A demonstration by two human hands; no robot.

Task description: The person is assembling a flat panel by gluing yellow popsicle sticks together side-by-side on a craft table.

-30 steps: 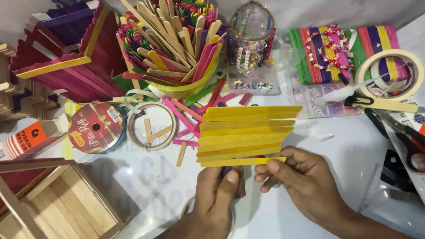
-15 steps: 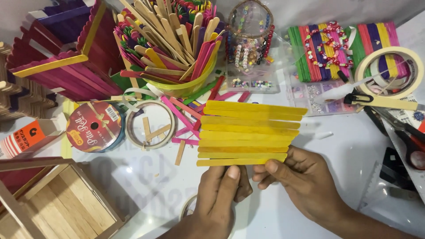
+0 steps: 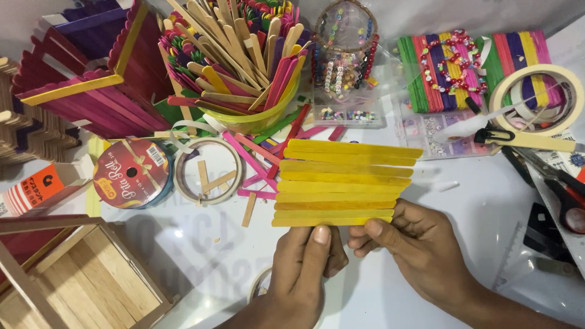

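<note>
A flat panel of several yellow craft sticks (image 3: pixel 344 183), joined side by side, is held just above the white table. My left hand (image 3: pixel 304 268) grips its lower edge with the thumb on top. To the right, my right hand (image 3: pixel 414 247) pinches the same lower edge from the side. The panel tilts slightly, its right end higher.
A yellow bowl of coloured sticks (image 3: pixel 244 67) stands behind the panel, loose pink sticks (image 3: pixel 256 161) beside it. A red ribbon spool (image 3: pixel 131 173), tape ring (image 3: pixel 207 170), wooden box (image 3: pixel 79 274) lie left. Bead tray (image 3: pixel 347 113), stick bundles (image 3: pixel 439 67), masking tape (image 3: pixel 536 100), scissors (image 3: pixel 560 189) lie right.
The panel has shifted very slightly and both hands have adjusted their grip on its lower edge; otherwise nothing has moved.
</note>
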